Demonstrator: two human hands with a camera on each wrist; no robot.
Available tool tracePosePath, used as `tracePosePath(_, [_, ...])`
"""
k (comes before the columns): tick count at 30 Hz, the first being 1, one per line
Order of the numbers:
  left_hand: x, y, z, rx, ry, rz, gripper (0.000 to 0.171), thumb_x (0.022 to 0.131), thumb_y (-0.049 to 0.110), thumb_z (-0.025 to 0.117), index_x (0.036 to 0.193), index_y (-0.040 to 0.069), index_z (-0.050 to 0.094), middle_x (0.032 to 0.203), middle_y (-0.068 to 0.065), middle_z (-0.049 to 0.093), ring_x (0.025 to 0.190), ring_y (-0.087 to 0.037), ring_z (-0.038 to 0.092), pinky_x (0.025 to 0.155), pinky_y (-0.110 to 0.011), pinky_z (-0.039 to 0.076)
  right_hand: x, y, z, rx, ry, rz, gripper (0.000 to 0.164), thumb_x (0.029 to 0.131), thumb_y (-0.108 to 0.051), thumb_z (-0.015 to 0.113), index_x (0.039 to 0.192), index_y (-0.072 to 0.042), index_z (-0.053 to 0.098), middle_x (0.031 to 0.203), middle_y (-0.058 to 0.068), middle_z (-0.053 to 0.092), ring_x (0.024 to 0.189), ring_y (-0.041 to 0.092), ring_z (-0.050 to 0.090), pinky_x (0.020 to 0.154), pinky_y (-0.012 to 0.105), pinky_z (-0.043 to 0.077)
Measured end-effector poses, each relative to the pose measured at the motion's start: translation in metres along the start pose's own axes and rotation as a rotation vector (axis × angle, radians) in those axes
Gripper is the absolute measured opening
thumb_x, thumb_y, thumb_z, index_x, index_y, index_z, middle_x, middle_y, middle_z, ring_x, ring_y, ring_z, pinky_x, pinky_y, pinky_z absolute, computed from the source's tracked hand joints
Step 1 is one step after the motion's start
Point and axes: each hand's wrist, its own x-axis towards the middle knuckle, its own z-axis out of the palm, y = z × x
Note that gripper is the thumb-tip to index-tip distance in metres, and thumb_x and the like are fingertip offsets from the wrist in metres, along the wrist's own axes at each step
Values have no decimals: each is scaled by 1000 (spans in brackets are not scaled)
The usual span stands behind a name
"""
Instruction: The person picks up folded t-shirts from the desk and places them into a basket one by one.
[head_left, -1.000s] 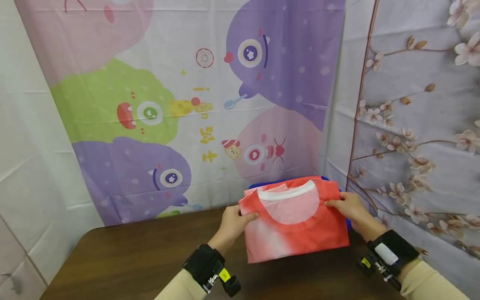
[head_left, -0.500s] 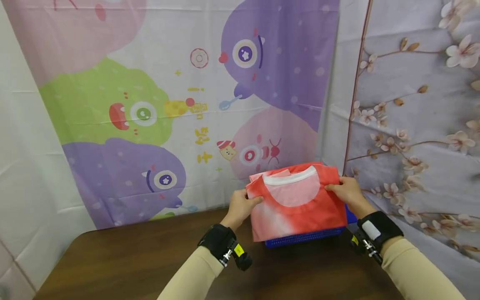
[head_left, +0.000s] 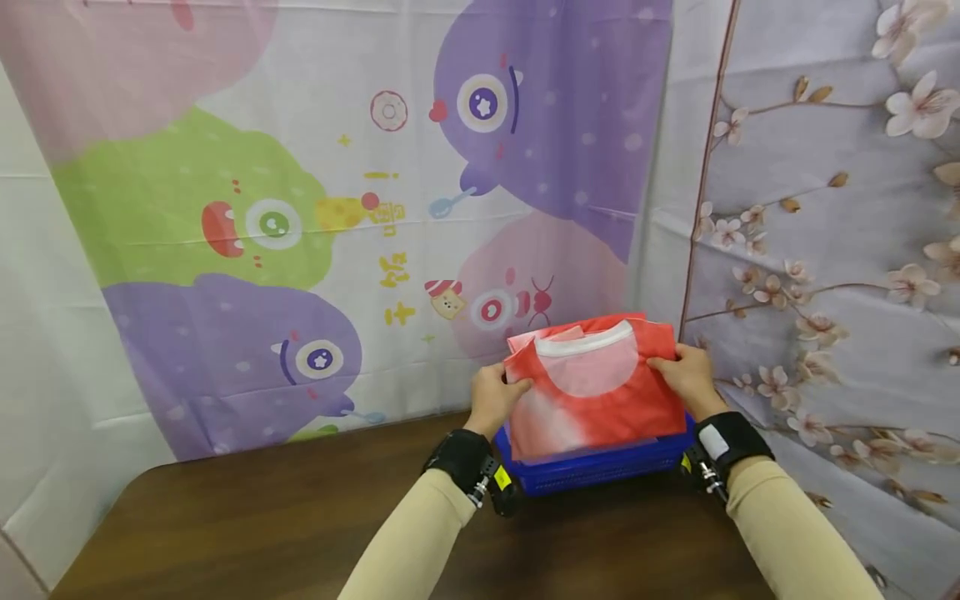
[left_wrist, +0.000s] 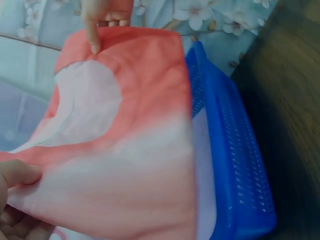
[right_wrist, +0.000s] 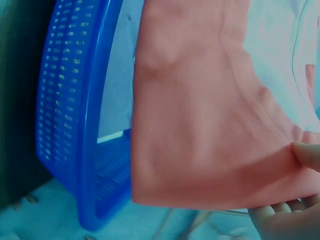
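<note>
A folded red, pink and white T-shirt (head_left: pixel 600 417) hangs tilted between both hands, its white-trimmed neckline at the top. My left hand (head_left: pixel 495 395) pinches its left upper edge, thumb on the front. At the opposite upper edge my right hand (head_left: pixel 688 379) pinches the cloth the same way. Below and behind the shirt stands a blue perforated plastic basket (head_left: pixel 600 468); the shirt covers most of its opening. In the left wrist view the shirt's lower edge lies just inside the basket's rim (left_wrist: pixel 220 165). Something pale and flat lies in the basket (right_wrist: pixel 117 75), mostly hidden.
The basket stands on a dark brown wooden table (head_left: pixel 300 508), near its back right. Behind the table hangs a white curtain (head_left: pixel 405 67) with cartoon monsters. A flower-printed cloth (head_left: pixel 825 250) hangs close on the right, beside the right hand.
Both hands have carried the shirt away from me, over the basket. The basket's front wall, hidden behind the shirt at first, now shows below it. Both grips look the same.
</note>
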Motion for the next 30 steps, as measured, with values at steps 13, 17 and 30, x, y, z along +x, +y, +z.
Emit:
tracePosePath(13, [-20,-37,42,46,117,70,13,77,10,77,82,-1,73,77,-15,74,66,-20,63,55,-18,41,-7,55,42,74,223,-45,26,82,-6,67,96,15,64,93,36,64,75,39,55,60,29,40])
tracePosePath(17, [-26,-41,44,59,119,75,14,75,9,78,81,-2,73,78,-17,74,68,-25,66,56,-21,44,-10,63,46,66,211,-35,26,81,-5,68,95,16,64,91,37,65,73,38,55,58,27,39])
tracePosePath(30, [-34,-54,21,9,84,-38,17,80,6,71,89,-9,71,83,-22,74,77,-31,71,66,-32,58,-9,64,55,-46,86,-80,26,83,-10,65,92,14,62,94,36,64,79,45,58,68,42,44])
